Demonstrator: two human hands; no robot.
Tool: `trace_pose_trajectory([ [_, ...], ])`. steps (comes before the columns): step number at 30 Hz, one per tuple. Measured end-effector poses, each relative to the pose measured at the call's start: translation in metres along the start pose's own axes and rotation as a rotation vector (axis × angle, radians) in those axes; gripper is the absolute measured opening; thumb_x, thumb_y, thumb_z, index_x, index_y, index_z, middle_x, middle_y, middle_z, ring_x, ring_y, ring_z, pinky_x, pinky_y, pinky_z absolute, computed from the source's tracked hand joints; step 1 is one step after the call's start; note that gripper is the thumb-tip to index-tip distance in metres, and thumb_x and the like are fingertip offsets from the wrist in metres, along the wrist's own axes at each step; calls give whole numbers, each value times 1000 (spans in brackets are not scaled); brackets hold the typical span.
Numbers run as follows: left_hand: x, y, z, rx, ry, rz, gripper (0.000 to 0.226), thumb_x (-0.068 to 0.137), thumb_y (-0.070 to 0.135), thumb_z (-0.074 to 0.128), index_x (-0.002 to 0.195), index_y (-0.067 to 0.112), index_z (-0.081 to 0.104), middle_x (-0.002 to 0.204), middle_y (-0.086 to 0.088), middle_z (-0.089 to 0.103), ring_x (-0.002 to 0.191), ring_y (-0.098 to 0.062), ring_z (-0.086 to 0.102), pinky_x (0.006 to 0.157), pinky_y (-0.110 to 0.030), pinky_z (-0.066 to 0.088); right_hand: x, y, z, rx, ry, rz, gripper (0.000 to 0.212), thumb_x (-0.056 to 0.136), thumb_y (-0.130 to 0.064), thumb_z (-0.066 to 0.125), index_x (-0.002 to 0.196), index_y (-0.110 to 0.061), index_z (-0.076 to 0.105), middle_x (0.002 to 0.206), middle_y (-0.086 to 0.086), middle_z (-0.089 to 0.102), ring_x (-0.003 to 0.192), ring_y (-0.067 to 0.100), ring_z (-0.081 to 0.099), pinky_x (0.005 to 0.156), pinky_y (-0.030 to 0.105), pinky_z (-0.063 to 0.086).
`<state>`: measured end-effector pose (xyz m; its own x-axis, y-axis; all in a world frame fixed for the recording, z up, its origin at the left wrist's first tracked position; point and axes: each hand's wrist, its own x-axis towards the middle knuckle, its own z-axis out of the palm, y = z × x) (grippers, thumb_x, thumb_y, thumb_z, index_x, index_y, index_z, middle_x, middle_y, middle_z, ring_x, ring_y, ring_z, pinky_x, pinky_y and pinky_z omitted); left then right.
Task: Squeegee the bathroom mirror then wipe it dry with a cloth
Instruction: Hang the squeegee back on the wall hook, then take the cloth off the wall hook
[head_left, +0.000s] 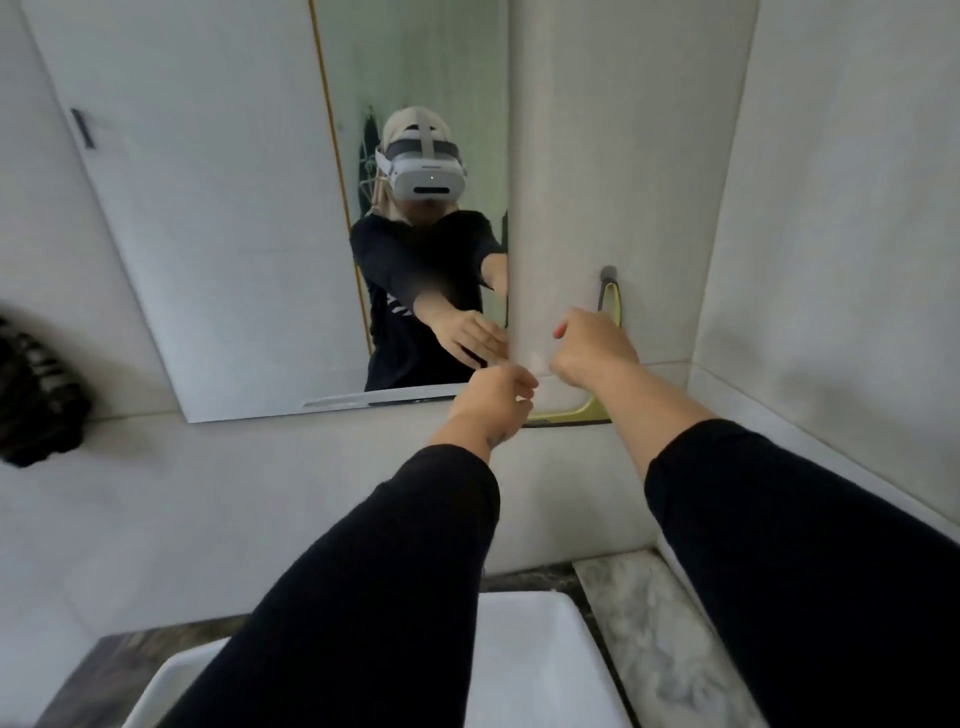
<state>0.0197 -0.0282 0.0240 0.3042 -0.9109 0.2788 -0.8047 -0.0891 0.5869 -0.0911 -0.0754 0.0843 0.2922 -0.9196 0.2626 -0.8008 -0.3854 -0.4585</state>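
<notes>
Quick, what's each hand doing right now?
Left hand: closed, near the mirror's lower corner; holding anything cannot be told.
Right hand: closed in a fist; contents cannot be told.

I held both arms stretched forward in black sleeves pushed back from the wrists. My left hand (496, 397) was curled loosely, fingers bent inward; my right hand (592, 348) sat slightly higher, closed into a fist.

Both hands crowd the mirror's (260, 234) lower right corner at 12 o'clock, against a white cloth (597, 156) hanging there. The glass toward 10 o'clock is open. A dark object (36, 400) blocks 9 o'clock; the side wall (857, 234) closes 2 o'clock; the basin (519, 665) lies at 6.
</notes>
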Motion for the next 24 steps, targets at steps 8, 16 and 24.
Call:
trace_pose_trajectory([
  [8, -75, -68, -130, 112, 189, -139, 24, 94, 17, 52, 110, 23, 68, 115, 1, 67, 106, -18, 61, 92, -34, 50, -49, -138, 32, 47, -150, -275, 51, 85, -12, 60, 134, -18, 51, 136, 10, 50, 119, 31, 52, 97, 42, 47],
  [16, -144, -165, -250, 172, 426, -268, 24, 90, 14, 51, 105, 26, 66, 109, 6, 70, 102, -15, 64, 90, -39, 53, -98, -277, 84, 160, -212, -526, 33, 89, -12, 58, 121, -21, 58, 128, 6, 55, 114, 27, 54, 94, 42, 48],
  [24, -166, -260, -330, 287, 739, -278, 33, 94, 14, 50, 125, 23, 57, 133, 2, 49, 126, -20, 42, 92, -35, 44, -120, -385, 152, 333, -237, -719, 37, 93, -12, 54, 128, -23, 52, 122, 10, 52, 104, 27, 55, 78, 33, 45],
])
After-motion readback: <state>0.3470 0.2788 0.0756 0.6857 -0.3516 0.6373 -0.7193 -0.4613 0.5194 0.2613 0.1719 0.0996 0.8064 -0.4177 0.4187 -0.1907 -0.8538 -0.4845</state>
